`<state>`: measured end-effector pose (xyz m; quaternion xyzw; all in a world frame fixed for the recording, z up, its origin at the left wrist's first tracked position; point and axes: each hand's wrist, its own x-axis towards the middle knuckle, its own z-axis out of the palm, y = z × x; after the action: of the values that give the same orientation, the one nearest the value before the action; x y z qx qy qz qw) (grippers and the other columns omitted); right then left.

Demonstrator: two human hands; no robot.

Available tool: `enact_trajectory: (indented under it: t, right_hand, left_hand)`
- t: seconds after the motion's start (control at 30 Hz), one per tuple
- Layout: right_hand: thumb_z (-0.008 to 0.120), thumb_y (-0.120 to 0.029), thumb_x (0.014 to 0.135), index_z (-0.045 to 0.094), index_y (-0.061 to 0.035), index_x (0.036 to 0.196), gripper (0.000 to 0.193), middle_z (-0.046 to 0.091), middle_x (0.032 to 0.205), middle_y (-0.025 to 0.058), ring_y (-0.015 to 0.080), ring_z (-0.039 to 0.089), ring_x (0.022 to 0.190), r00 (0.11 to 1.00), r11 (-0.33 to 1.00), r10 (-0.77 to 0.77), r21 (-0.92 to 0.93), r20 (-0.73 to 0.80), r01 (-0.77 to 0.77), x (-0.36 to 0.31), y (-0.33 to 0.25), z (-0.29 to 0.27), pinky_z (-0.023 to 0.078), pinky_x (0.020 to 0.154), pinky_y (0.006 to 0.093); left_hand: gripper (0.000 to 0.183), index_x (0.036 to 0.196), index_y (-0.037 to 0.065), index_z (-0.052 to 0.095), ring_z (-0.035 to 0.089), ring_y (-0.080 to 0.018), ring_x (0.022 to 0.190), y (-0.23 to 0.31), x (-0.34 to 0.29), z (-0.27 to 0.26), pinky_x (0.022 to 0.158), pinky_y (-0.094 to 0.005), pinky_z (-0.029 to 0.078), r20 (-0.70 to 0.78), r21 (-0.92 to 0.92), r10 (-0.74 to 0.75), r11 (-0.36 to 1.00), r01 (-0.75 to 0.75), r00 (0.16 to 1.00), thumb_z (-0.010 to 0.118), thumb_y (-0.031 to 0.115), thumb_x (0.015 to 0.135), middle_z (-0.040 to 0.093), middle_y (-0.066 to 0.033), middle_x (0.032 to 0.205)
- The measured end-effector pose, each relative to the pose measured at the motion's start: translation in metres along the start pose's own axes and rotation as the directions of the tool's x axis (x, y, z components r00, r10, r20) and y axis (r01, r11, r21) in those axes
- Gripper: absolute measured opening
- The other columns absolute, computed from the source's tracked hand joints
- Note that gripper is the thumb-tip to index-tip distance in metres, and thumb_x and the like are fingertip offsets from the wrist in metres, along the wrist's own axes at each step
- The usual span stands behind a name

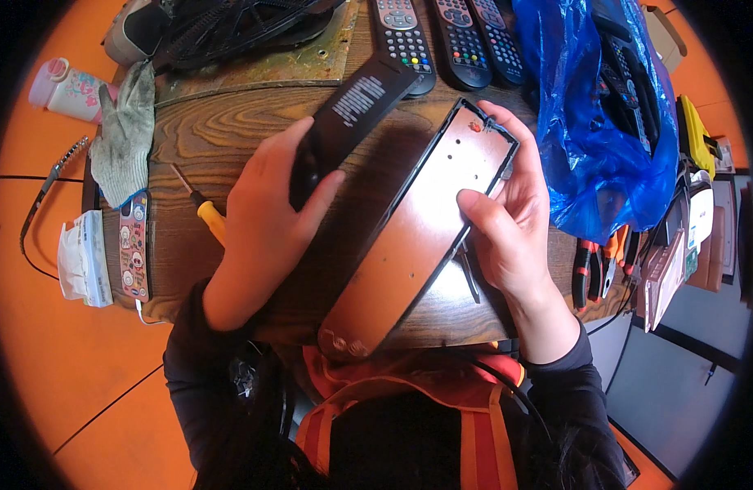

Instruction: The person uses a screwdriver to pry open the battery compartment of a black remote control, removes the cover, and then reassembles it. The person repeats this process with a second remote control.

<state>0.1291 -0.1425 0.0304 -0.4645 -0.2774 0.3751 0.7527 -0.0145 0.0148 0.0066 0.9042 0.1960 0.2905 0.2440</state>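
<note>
While both hands work close to the person's body, the left hand grips a black case with pale printing on its upper face, and the right hand grips a long copper-brown panel, thumb on its glossy face and fingers around its far end. The panel slants over the table's near edge; the case is tilted just beside it, and a gap shows between them. The step in hand looks like handling the two pieces separately; the next move probably calls for a steady hold on both and care with the panel's rough dark rim. On the wood-grained table, a thin dark tool lies partly beneath the panel, a yellow-handled screwdriver lies behind the left hand, and pliers sit at the right edge. Farther off are a grey-white glove, a blue plastic bag with dark remotes inside, a stained board and three remote controls. Around the table spreads an orange floor with dark seams.
</note>
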Motion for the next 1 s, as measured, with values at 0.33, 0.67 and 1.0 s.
enact_trajectory:
  t: [0.33,0.67,1.0]
  right_hand:
    - [0.053,0.007,0.076,0.02,-0.0043,0.131,0.065,0.052,0.106,0.0122,0.0109,0.061,0.071,0.998,0.999,0.0,0.033,0.063,-0.002,-0.001,0.0,0.0,0.051,0.048,0.0195]
    - [0.051,0.009,0.077,0.015,-0.006,0.133,0.068,0.058,0.094,0.0104,0.01,0.06,0.066,0.991,0.997,0.06,0.04,0.12,-0.065,-0.004,0.0,0.0,0.05,0.05,0.0192]
    - [0.047,0.012,0.075,0.013,-0.0077,0.135,0.071,0.057,0.097,0.0092,0.0103,0.06,0.079,0.994,0.996,0.078,-0.046,0.083,-0.074,-0.002,0.002,0.002,0.047,0.066,0.0201]
  left_hand:
    - [0.055,0.115,0.002,0.049,0.051,-0.0311,0.094,0.007,-0.008,0.007,0.081,-0.0376,0.042,0.159,0.178,0.068,0.979,-0.096,0.985,0.071,0.01,0.065,0.053,-0.0138,0.102]
    - [0.053,0.113,0.002,0.051,0.05,-0.0304,0.095,0.007,-0.01,0.005,0.078,-0.0372,0.041,0.178,0.216,0.033,0.974,-0.072,0.984,0.071,0.011,0.065,0.052,-0.013,0.103]
    - [0.028,0.104,0.003,0.055,0.055,-0.0209,0.08,0.018,-0.004,-0.006,0.068,-0.0301,0.043,0.258,-0.34,-0.067,0.928,0.155,0.964,0.061,0.01,0.077,0.055,-0.0113,0.086]
